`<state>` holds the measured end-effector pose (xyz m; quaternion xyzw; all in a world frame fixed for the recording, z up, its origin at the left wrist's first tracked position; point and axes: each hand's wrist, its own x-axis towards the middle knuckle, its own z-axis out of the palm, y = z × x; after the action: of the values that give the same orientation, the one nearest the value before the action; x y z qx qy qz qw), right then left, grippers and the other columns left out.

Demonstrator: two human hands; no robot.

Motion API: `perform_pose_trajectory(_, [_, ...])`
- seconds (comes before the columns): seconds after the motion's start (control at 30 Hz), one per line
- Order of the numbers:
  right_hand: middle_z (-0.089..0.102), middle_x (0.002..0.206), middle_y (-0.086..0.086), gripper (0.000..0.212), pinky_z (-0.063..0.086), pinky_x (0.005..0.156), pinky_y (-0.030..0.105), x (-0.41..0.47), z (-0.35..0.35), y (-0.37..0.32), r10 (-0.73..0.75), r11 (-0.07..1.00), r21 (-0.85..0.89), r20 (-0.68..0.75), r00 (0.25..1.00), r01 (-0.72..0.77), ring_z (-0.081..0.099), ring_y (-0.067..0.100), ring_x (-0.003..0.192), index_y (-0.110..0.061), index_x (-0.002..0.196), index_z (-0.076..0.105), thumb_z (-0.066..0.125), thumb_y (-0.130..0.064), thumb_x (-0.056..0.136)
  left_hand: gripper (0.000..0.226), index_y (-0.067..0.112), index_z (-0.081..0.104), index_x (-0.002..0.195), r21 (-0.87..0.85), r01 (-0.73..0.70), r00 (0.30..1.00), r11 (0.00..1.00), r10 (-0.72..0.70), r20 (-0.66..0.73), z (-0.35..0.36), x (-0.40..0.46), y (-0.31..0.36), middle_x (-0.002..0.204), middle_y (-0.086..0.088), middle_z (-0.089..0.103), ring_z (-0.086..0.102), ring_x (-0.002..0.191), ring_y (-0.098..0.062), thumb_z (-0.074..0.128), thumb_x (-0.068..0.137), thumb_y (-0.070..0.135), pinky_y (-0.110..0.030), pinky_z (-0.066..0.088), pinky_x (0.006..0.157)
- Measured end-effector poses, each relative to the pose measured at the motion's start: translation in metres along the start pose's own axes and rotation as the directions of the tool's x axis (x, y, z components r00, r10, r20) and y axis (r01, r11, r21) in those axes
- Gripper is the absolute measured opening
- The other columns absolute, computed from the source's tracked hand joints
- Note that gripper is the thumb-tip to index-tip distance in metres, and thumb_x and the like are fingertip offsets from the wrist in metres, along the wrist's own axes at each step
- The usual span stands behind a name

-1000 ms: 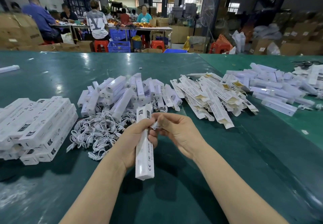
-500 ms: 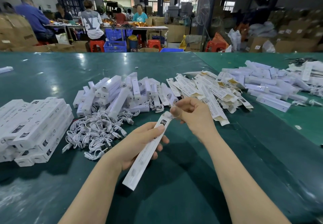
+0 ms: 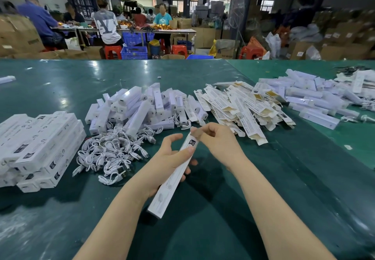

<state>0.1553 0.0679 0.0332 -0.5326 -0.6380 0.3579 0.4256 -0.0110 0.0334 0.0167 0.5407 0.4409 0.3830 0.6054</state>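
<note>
- Two hands held one long white box above the green surface, the box tilted with its far end up and to the right.
- Around its middle the left hand gripped, thumb on top, fingers curled beneath.
- At its upper end the right hand pinched the tip.
- Just beyond lay tangled white cables, with stacked boxes to the left.
- Farther back sat loose white units and flat cartons.

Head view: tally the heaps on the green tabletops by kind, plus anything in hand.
Packed-box stack: 1
White bar heaps, centre and right: 2
Cable heap: 1
Flat carton heap: 1
Box in left hand and right hand: 1
Total: 6
</note>
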Motion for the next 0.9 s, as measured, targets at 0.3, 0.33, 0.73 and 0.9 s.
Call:
perform_pose_trajectory(0.3, [0.071, 0.082, -0.022, 0.063, 0.04, 0.1, 0.036, -0.004, -0.003, -0.005, -0.025, 0.994, -0.098, 0.194, 0.981, 0.045, 0.056, 0.004, 0.11, -0.051, 0.119, 0.042, 0.047, -0.086, 0.067, 0.04, 0.042, 0.037, 0.124, 0.078, -0.023, 0.997, 0.997, 0.017, 0.072, 0.003, -0.002, -0.002, 0.079, -0.003, 0.071, 0.061, 0.061, -0.014, 0.063, 0.094, 0.035, -0.025, 0.05, 0.053])
perform_pose_trajectory(0.33, [0.071, 0.081, -0.023, 0.053, 0.04, 0.1, 0.036, -0.004, -0.004, -0.005, -0.019, 0.993, -0.11, 0.213, 0.977, 0.043, 0.056, 0.002, 0.109, -0.052, 0.114, 0.046, 0.048, -0.083, 0.07, 0.036, 0.044, 0.04, 0.121, 0.089, -0.025, 0.997, 0.996, 0.018, 0.074, 0.003, -0.001, -0.002, 0.078, -0.003, 0.07, 0.061, 0.061, -0.014, 0.062, 0.095, 0.035, -0.025, 0.05, 0.053])
perform_pose_trajectory(0.73, [0.063, 0.09, -0.021, 0.024, 0.038, 0.091, 0.011, -0.008, 0.019, -0.008, -0.153, 0.988, 0.004, 0.115, 0.981, 0.154, 0.053, -0.006, 0.103, -0.037, 0.075, 0.064, 0.056, -0.031, 0.097, 0.022, 0.032, 0.048, 0.116, -0.167, -0.053, 0.995, 0.984, 0.038, -0.092, 0.0, 0.008, -0.005, 0.063, 0.001, 0.055, 0.051, 0.052, -0.014, 0.059, 0.097, 0.028, -0.027, 0.046, 0.046])
perform_pose_trajectory(0.9, [0.066, 0.089, -0.021, 0.018, 0.043, 0.075, 0.012, -0.008, 0.019, -0.008, 0.057, 0.969, 0.232, 0.108, 0.993, -0.081, 0.059, -0.01, 0.08, -0.027, 0.083, 0.067, 0.055, -0.022, 0.096, 0.025, 0.028, 0.044, 0.116, -0.151, -0.034, 0.999, 0.988, 0.031, -0.019, 0.004, 0.007, -0.009, 0.063, 0.001, 0.055, 0.051, 0.053, -0.014, 0.06, 0.097, 0.028, -0.026, 0.046, 0.047])
